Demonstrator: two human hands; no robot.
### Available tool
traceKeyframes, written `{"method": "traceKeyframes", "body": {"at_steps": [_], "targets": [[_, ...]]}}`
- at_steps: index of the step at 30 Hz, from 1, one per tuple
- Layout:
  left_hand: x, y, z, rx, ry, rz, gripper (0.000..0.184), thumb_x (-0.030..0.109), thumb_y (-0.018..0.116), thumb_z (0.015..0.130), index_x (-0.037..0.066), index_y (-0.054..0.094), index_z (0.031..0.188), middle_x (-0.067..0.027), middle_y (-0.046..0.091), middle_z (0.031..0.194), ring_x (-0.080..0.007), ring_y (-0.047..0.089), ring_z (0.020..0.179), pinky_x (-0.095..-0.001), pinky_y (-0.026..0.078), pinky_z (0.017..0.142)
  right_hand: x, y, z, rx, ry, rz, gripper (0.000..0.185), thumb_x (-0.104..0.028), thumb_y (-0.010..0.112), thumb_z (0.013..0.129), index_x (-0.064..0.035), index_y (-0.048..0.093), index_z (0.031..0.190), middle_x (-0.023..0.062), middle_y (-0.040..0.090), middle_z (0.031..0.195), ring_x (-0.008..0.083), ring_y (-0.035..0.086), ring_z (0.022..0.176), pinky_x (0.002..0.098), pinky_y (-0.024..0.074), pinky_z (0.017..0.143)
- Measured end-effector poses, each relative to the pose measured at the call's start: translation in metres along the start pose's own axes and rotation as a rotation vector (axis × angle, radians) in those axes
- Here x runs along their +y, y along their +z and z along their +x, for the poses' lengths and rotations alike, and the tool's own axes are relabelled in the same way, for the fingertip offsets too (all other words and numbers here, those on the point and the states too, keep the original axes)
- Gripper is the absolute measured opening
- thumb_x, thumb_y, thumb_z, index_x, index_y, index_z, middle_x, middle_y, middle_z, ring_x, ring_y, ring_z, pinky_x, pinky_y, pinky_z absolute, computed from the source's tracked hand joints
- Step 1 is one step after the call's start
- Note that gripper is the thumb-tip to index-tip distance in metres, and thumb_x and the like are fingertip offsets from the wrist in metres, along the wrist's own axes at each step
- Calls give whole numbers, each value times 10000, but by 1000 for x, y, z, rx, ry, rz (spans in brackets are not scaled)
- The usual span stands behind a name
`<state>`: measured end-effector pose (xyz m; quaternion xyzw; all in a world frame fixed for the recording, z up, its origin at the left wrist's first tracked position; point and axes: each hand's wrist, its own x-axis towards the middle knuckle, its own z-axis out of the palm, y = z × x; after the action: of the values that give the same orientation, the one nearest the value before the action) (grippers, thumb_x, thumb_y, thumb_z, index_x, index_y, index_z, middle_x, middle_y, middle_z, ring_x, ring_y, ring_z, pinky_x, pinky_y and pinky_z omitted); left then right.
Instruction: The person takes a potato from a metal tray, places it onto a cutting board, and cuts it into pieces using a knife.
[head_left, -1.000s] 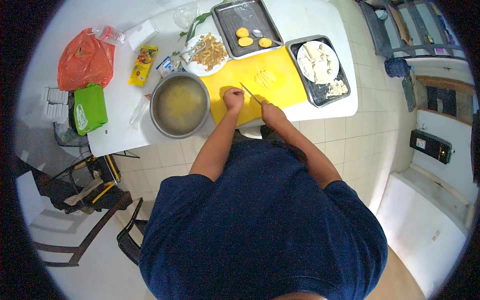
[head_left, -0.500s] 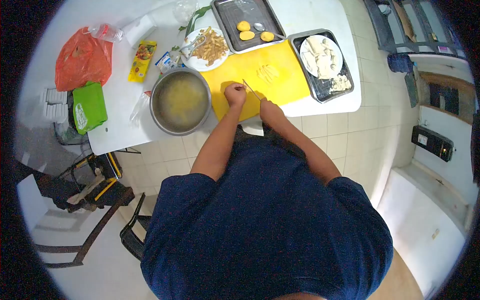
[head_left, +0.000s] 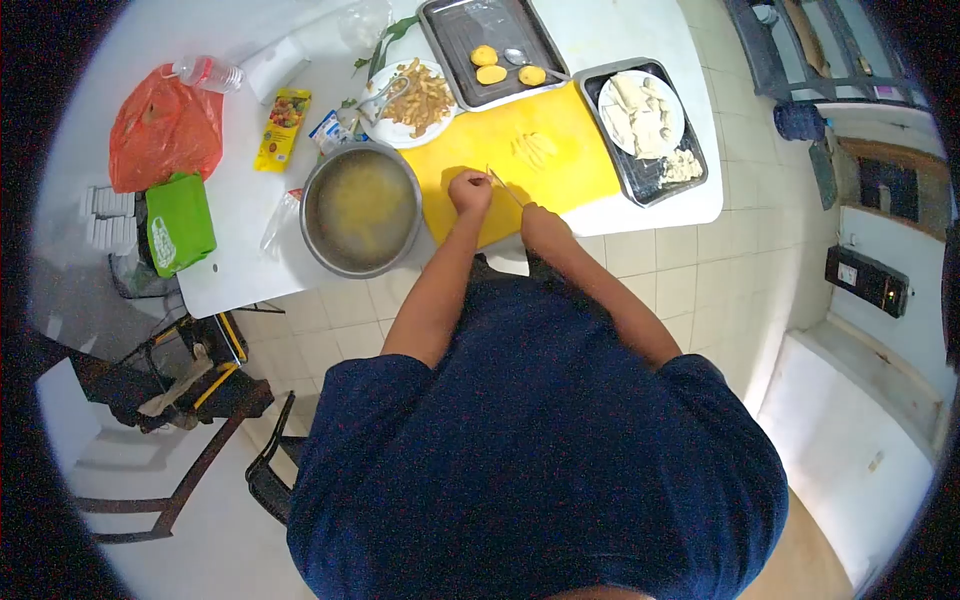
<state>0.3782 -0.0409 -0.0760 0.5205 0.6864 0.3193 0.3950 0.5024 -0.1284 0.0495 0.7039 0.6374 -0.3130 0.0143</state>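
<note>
Jutting from right fingers (head_left: pixel 530 211): knife (head_left: pixel 507 187) (left hand (head_left: pixel 470 192) near).

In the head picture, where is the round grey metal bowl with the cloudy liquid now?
In the head view, the round grey metal bowl stands on the white table, left of the yellow cutting board.
</note>
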Motion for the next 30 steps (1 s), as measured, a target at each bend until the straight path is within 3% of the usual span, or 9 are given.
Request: {"method": "traceKeyframes", "body": {"at_steps": [15,24,27,30], "targets": [[-11,0,5,-17,7,-17,42,54,713,668,35,676,661,-106,658,649,-212,648,627,-306,514,635,1,0,-6,-14,26,33,144,-95,501,825,23,581,843,246,640,839,398,656,784,471,533,693],[-13,5,8,-11,19,0,57,73,729,671,44,680,673,-106,665,668,-224,658,641,-319,519,637,-2,-8,-4,-140,56,10,152,-76,496,823,46,566,884,279,640,875,429,642,837,496,513,724],[-7,-3,4,-13,14,38,51,70,724,668,47,679,666,-105,664,664,-225,659,641,-317,519,634,-4,-3,-7,-97,99,22,166,-114,493,834,29,571,865,253,637,859,410,650,814,484,525,713],[-1,-2,5,-22,-7,27,58,71,728,664,48,675,659,-103,666,668,-218,658,640,-315,520,635,-5,-17,-12,-205,24,-19,163,-113,487,837,27,564,864,249,638,860,408,651,803,489,524,711]]}}
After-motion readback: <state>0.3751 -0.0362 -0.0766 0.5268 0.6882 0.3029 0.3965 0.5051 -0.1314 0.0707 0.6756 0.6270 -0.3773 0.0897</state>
